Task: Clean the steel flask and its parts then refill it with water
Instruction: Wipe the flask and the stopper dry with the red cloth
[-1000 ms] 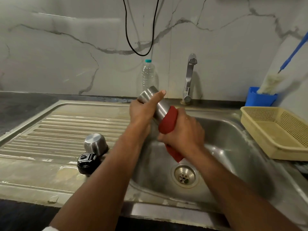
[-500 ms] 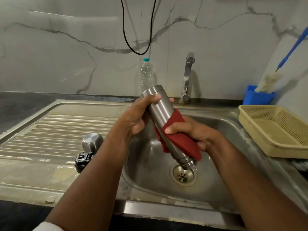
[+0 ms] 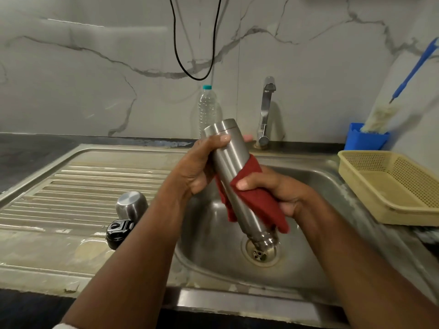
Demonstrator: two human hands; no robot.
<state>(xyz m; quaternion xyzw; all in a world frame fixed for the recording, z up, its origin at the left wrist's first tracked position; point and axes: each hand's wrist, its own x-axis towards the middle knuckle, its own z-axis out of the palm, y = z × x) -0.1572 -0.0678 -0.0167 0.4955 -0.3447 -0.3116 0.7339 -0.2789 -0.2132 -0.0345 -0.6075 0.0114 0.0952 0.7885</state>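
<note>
Flask (image 3: 234, 167) barely shifted, above steel sink (image 3: 316, 186), marble wall (image 3: 95, 79)

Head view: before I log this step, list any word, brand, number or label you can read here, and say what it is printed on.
No text can be read in this picture.
Brushed steel flask, held upside down over the sink: no marking shows.
Clear plastic water bottle with teal cap: no label visible.
Black plastic flask stopper on the drainboard: raised moulding on top, too small and blurred to read.
Blue plastic holder and yellow perforated plastic basket: plain.
</note>
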